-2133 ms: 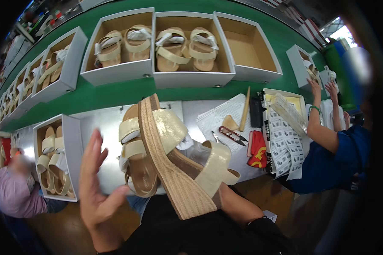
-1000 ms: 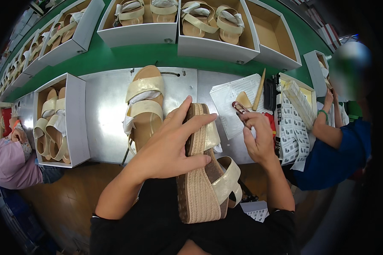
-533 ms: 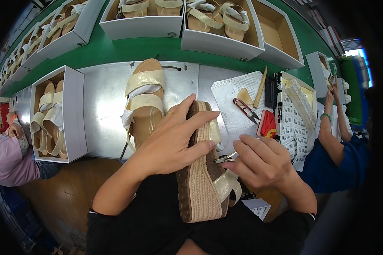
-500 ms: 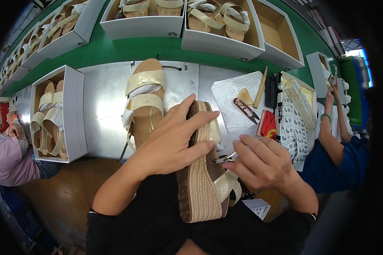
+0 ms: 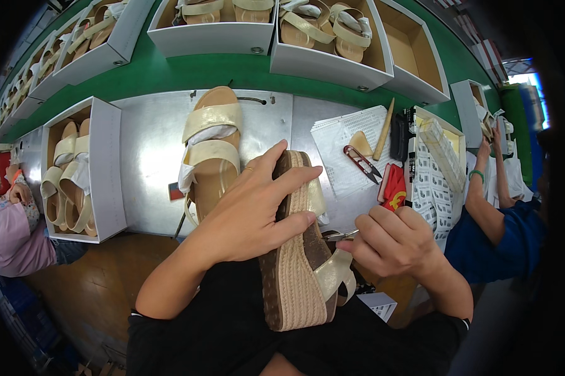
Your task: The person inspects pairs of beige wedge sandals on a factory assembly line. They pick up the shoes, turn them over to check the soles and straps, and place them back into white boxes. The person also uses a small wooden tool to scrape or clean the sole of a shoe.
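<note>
1. Head view: with left hand [image 5: 257, 213], clasping gold-strapped wedge sandal [image 5: 298, 269] across its side, thumb and fingers spread over the sole, probably to steady it.
2. Held in front of black-clothed torso [image 5: 226, 301], just off near edge of desk [image 5: 147, 138]; turned side-up, apparently to give access to insole [image 5: 314, 244] from the right.
3. With right hand [image 5: 392, 241], closed narrow, pinching slim metal tool [image 5: 337, 237], exact kind unclear; held near its tip, likely for fine control. Contact with insole hard to tell.
4. Laid on desk at left: matching sandal [image 5: 213, 155], insole up, lying stable.
5. Set at right, likely for easy reach: red-handled snips [image 5: 367, 168] on paper sheets [image 5: 332, 178], beside wooden stick [image 5: 383, 128].
6. Placed far left, opening facing up: white shoebox [image 5: 107, 175], containing sandals [image 5: 75, 213].
</note>
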Demonstrator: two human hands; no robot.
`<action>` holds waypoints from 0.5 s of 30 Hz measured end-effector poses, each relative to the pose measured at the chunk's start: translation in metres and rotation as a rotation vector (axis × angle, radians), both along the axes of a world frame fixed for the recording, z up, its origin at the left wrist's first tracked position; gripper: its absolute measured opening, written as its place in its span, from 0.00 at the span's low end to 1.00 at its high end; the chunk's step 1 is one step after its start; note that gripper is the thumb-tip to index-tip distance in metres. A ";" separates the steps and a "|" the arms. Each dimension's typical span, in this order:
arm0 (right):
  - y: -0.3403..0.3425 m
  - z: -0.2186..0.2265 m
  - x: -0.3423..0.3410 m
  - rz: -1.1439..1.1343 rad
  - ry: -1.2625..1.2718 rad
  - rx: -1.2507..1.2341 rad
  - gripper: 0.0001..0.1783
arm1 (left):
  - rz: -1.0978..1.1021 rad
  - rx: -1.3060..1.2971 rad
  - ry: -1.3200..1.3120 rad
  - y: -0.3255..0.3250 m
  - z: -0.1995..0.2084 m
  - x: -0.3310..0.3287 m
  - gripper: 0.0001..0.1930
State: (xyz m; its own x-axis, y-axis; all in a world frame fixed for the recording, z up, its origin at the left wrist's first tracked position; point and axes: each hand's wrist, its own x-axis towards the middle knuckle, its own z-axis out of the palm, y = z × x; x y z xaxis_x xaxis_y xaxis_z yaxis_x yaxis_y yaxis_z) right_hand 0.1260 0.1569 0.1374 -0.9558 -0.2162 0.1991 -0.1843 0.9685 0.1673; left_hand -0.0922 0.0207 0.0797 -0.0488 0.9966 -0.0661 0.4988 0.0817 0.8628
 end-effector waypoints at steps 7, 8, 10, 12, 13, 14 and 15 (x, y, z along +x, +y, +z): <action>-0.006 -0.006 -0.009 -0.004 0.019 -0.073 0.15 | 0.004 0.024 0.016 0.001 -0.002 0.001 0.30; -0.007 -0.005 -0.009 -0.009 0.011 -0.067 0.16 | 0.005 0.024 0.020 0.001 -0.002 0.001 0.30; -0.008 -0.003 -0.009 -0.009 -0.004 -0.051 0.17 | 0.005 0.023 0.023 0.001 -0.002 0.001 0.29; -0.008 -0.002 -0.008 0.001 -0.017 -0.033 0.17 | 0.003 0.020 0.024 0.002 -0.003 0.001 0.29; -0.009 -0.001 -0.008 0.003 -0.021 -0.032 0.17 | 0.002 0.021 0.026 0.002 -0.003 0.001 0.29; -0.010 -0.001 -0.007 0.004 -0.025 -0.031 0.16 | 0.001 0.022 0.027 0.002 -0.003 0.002 0.29; -0.010 0.000 -0.007 0.006 -0.029 -0.030 0.16 | 0.001 0.023 0.030 0.002 -0.003 0.002 0.29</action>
